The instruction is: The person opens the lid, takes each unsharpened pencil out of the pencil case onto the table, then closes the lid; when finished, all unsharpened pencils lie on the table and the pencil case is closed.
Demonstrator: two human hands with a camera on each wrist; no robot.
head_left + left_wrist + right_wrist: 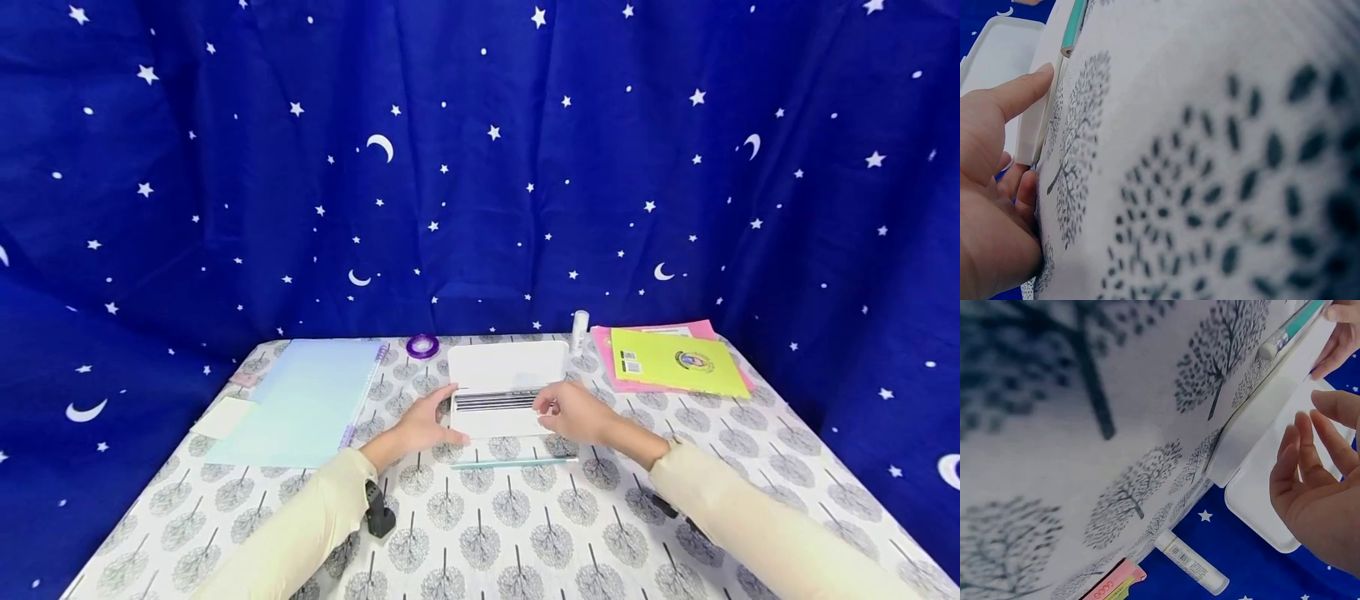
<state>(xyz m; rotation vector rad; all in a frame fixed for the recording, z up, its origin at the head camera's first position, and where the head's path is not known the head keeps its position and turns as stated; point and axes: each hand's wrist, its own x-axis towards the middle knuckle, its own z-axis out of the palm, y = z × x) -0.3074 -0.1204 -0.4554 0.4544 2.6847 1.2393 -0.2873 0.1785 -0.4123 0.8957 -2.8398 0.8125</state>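
Note:
A white pencil case lies on the table with its lid raised at the back. Several dark pencils lie side by side in it. My left hand holds the case at its left end, the thumb along the front edge and the fingers round the end, as the left wrist view shows. Over the case's right end hovers my right hand, fingers loosely bent near the pencil ends. No object shows between its fingers in the right wrist view. A teal pencil lies in front of the case.
A light blue spiral notebook lies at left beside a pale paper pad. Behind stand a purple tape roll and a white tube. Yellow-green and pink booklets are stacked at right.

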